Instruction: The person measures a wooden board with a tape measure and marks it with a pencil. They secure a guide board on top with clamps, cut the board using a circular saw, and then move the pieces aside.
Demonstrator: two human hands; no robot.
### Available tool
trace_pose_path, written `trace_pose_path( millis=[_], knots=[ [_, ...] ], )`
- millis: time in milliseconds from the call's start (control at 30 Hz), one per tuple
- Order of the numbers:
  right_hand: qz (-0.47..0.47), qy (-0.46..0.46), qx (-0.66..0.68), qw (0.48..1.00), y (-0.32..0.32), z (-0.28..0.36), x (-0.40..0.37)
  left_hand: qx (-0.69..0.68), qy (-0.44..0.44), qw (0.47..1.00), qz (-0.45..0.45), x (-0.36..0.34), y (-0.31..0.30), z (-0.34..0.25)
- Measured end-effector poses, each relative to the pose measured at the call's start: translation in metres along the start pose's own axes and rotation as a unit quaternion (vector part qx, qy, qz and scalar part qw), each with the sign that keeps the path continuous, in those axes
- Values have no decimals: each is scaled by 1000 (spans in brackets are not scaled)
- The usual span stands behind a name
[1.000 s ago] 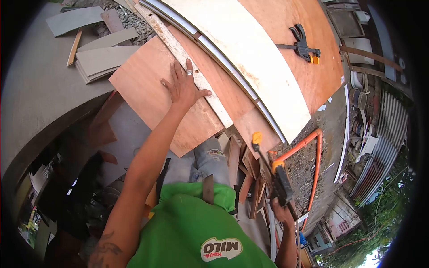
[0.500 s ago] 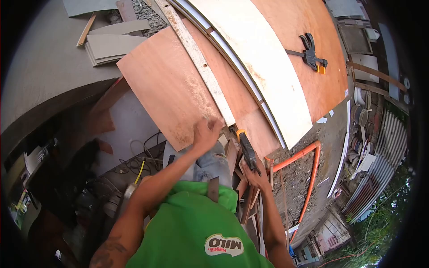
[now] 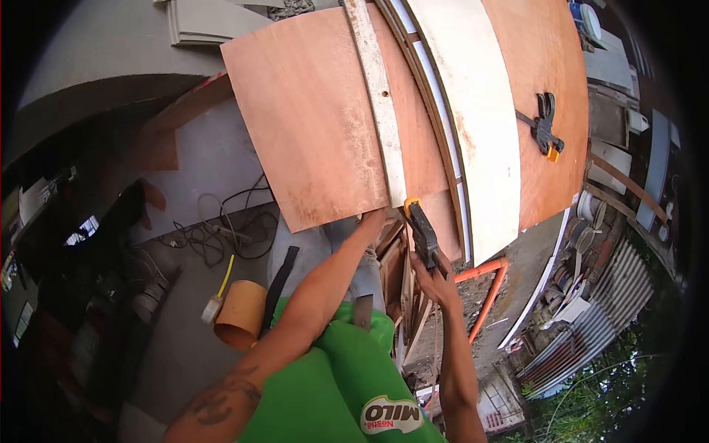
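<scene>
My right hand (image 3: 436, 282) is wrapped round the grip of a black bar clamp (image 3: 422, 235) with a yellow-orange pad. The clamp's upper end sits at the near end of a white, speckled straight strip (image 3: 383, 100) lying along a reddish plywood sheet (image 3: 306, 122). My left hand (image 3: 375, 219) reaches to the sheet's near edge, close to the clamp; its fingers are mostly hidden beneath the edge. Sawdust lies on the plywood beside the strip.
A second bar clamp (image 3: 545, 129) lies on the plywood right of a pale curved panel (image 3: 484, 133). Below are an orange pipe (image 3: 487, 295), cables (image 3: 221, 232) and a brown cylinder (image 3: 242, 310). Grey boards (image 3: 214, 22) are stacked at upper left.
My left hand has come down from above the plywood to its near edge, its fingers now under it. The right hand keeps hold of the clamp. The camera view has shifted.
</scene>
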State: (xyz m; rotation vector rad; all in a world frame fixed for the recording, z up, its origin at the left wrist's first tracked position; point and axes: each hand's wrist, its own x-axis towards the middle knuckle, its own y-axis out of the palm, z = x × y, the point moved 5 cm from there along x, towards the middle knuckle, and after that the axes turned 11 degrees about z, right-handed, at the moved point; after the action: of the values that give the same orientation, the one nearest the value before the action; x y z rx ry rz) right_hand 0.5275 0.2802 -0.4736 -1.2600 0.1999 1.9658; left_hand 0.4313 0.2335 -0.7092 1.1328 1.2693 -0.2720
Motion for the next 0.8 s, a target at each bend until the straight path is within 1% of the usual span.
trace_pose_path(
  millis=[33, 67, 100, 133, 167, 200, 267, 300, 333, 400, 433, 467, 500, 533, 600, 633, 667, 700, 800],
  knots=[
    [12, 7, 2, 1000, 0, -6, 0, 32, -14, 999, 13, 8, -7, 6],
    [24, 14, 2, 1000, -1, -9, -1, 23, -12, 1000, 13, 10, -9, 7],
    [9, -3, -4, 1000, 0, -9, -1, 20, 14, 997, 79, 12, -6, 7],
    [16, 0, -12, 1000, 2, -12, 1, 18, 40, 989, 142, 12, 0, 7],
    [6, -1, 2, 1000, 4, -15, 2, 59, 29, 993, 95, 14, 2, 11],
    [-5, -1, 18, 1000, 6, -18, 2, 52, 28, 994, 92, 15, 5, 11],
    [-13, -3, 26, 1000, 10, -22, 4, 188, 67, 974, 111, 21, 8, 5],
    [-6, 10, 18, 1000, 12, -25, 6, 257, 66, 958, 107, 29, 3, 11],
    [0, 22, 9, 1000, 13, -29, 9, 256, 68, 959, 105, 35, -3, 17],
    [4, 25, -7, 1000, 15, -26, 13, 333, 134, 928, 95, 31, 1, 9],
    [7, 29, -21, 999, 16, -25, 15, 330, 134, 930, 95, 29, 4, 11],
    [8, 30, -23, 999, 17, -20, 18, 218, 96, 966, 103, 11, 15, -5],
    [2, 30, -38, 999, 17, -12, 21, 103, 56, 987, 109, 0, 21, -10],
    [-3, 29, -52, 998, 17, -8, 26, 102, 55, 987, 108, -1, 20, -7],
    [-2, 29, -32, 999, 18, -5, 41, 31, 69, 989, 125, -5, 23, -6],
    [-11, 34, -37, 999, 18, -3, 47, 30, 70, 989, 124, -6, 22, -7],
    [-19, 40, -42, 998, 18, -2, 50, 130, 88, 982, 109, -11, 23, -13],
    [-34, 16, -40, 999, 21, -7, 53, 227, 105, 964, 91, -16, 24, -20],
    [-28, 30, -46, 998, 22, -13, 59, 257, 120, 952, 111, -15, 23, -20]
  ],
)
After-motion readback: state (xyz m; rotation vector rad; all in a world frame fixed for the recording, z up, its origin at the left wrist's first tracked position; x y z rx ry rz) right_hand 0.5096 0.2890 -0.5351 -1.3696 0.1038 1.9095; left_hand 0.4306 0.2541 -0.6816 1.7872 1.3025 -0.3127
